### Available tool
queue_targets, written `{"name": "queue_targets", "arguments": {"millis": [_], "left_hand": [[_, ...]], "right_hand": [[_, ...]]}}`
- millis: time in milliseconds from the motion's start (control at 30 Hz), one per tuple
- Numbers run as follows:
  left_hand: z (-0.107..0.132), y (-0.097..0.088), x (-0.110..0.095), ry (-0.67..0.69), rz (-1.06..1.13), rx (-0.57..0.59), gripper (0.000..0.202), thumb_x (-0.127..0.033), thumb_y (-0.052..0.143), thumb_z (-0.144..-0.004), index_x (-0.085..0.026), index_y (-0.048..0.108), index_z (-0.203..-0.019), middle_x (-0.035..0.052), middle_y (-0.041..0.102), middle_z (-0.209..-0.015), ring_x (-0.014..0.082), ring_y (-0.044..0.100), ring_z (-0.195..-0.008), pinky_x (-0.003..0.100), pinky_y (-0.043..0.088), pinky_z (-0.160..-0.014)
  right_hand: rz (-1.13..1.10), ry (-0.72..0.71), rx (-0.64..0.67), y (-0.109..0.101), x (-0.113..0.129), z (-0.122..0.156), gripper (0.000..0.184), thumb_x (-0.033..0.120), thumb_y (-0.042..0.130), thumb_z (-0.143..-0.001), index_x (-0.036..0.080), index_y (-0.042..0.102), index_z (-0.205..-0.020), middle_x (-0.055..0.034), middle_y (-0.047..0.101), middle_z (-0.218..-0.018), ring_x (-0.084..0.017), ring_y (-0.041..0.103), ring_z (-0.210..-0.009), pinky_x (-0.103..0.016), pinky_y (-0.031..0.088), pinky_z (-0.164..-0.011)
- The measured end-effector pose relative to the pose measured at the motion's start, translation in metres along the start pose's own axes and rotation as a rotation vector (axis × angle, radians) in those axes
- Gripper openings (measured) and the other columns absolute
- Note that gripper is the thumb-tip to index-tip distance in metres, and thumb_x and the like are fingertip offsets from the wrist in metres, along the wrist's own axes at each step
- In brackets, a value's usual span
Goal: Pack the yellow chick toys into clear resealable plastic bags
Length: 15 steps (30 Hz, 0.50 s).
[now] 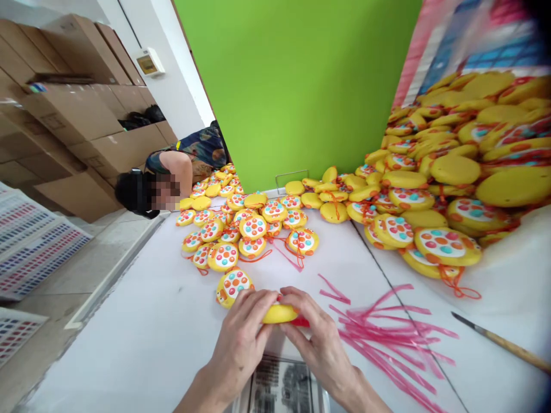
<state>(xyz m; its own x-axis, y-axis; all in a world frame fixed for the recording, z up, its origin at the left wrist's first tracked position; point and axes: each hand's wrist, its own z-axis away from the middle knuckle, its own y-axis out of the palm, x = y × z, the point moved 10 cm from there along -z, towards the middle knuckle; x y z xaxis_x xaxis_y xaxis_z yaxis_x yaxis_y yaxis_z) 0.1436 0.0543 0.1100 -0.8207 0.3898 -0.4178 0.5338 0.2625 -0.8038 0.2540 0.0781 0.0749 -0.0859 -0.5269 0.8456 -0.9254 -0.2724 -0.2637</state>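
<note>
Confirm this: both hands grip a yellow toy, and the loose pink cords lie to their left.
Wrong on one point: the head view shows the loose pink cords to the right of the hands, not the left. The left hand and right hand do grip the yellow toy.

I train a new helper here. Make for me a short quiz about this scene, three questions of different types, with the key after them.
1. True or false: the left hand and the right hand both hold the yellow toy.

2. What lies loose on the white work surface, to the right of the right hand?
A) blue cords
B) pink strips
C) steel screws

3. What colour is the wall behind the heaped toys?

Key: 1 true; 2 B; 3 green.
</note>
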Motion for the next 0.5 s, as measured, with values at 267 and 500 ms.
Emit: {"name": "queue_targets", "arguments": {"millis": [267, 500], "left_hand": [[0.011, -0.003, 0.025, -0.201, 0.074, -0.103, 0.027, -0.016, 0.058, -0.079, -0.025, 0.053, -0.104, 0.0058, 0.065, -0.112, 0.0202, 0.063, -0.102, 0.031, 0.052, -0.087], [0.019, -0.006, 0.027, -0.193, 0.083, -0.149, 0.029, -0.015, 0.059, -0.078, -0.027, 0.054, -0.104, 0.0052, 0.066, -0.110, 0.0209, 0.064, -0.100, 0.033, 0.052, -0.087]], "right_hand": [[-0.109, 0.050, -0.120, -0.006, -0.009, 0.004, 0.027, 0.023, 0.058, -0.088, 0.025, 0.050, -0.113, -0.0089, 0.057, -0.118, -0.021, 0.056, -0.112, -0.032, 0.048, -0.093], [-0.086, 0.027, -0.111, -0.005, -0.004, 0.004, 0.028, 0.024, 0.059, -0.088, 0.026, 0.050, -0.114, -0.0085, 0.058, -0.119, -0.021, 0.056, -0.111, -0.032, 0.049, -0.091]]}}
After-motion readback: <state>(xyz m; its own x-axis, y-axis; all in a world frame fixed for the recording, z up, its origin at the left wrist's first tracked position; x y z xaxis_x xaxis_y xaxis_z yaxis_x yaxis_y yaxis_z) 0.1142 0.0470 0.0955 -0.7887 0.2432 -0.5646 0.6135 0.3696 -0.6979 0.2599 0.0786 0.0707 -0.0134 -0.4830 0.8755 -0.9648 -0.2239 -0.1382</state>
